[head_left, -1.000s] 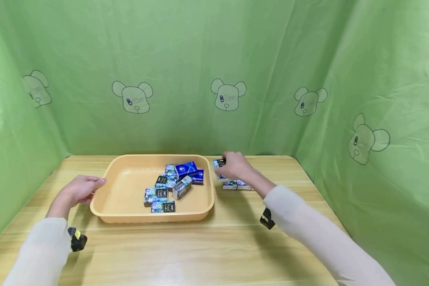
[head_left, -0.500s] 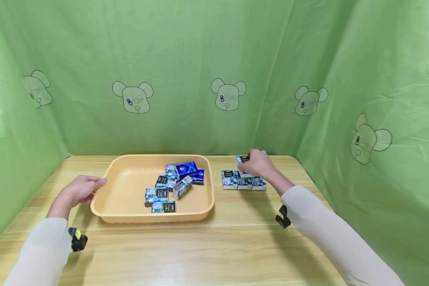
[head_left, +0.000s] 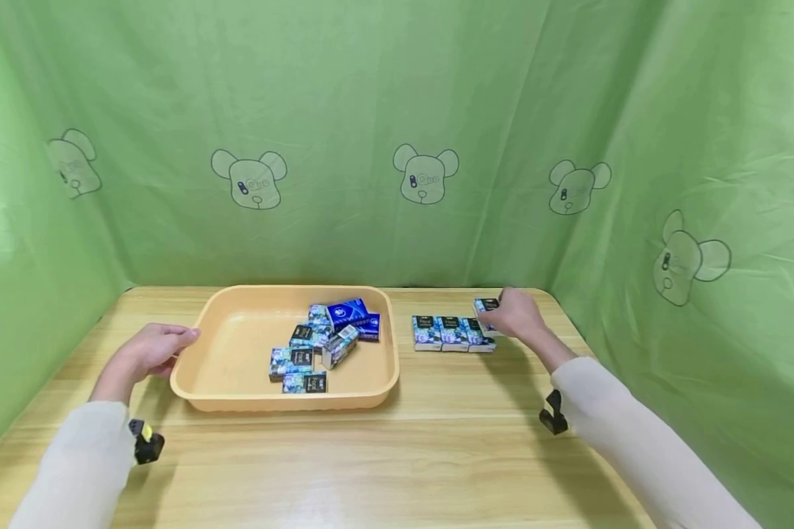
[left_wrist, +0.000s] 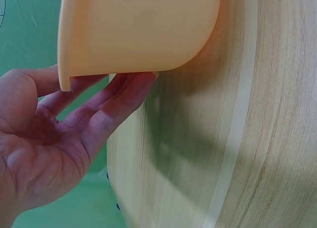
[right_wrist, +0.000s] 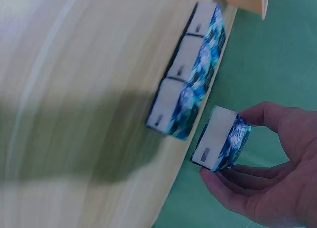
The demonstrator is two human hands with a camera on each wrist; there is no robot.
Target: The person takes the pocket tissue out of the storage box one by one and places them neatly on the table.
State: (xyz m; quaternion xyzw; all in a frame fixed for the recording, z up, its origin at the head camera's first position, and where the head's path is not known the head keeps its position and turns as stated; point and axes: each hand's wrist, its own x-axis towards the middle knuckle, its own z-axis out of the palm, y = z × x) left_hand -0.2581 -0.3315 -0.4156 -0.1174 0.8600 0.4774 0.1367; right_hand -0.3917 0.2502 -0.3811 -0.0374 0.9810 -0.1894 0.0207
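Note:
My right hand (head_left: 517,316) pinches a small tissue pack (head_left: 485,307) with a blue floral print and a dark label band. In the right wrist view this held pack (right_wrist: 215,138) is raised off the table, between the thumb and fingers, beside the end of a row of three matching tissue packs (right_wrist: 177,79). At the left, my left hand (head_left: 151,347) grips the rim of an orange plastic tray (head_left: 291,403), thumb on top. The left wrist view shows its fingers (left_wrist: 106,114) against the tray's outer wall, with the thumb hidden.
Several floral tissue packs (head_left: 290,361) lie loosely in the tray's right half, along with two plain blue packs (head_left: 347,312). The wooden table (head_left: 344,470) is enclosed at the back and sides by green curtains (head_left: 344,88) with bear-head prints.
My right hand has carried the tissue pack rightward, from beside the tray, over the row, to the row's right end. The left hand has stayed on the tray.

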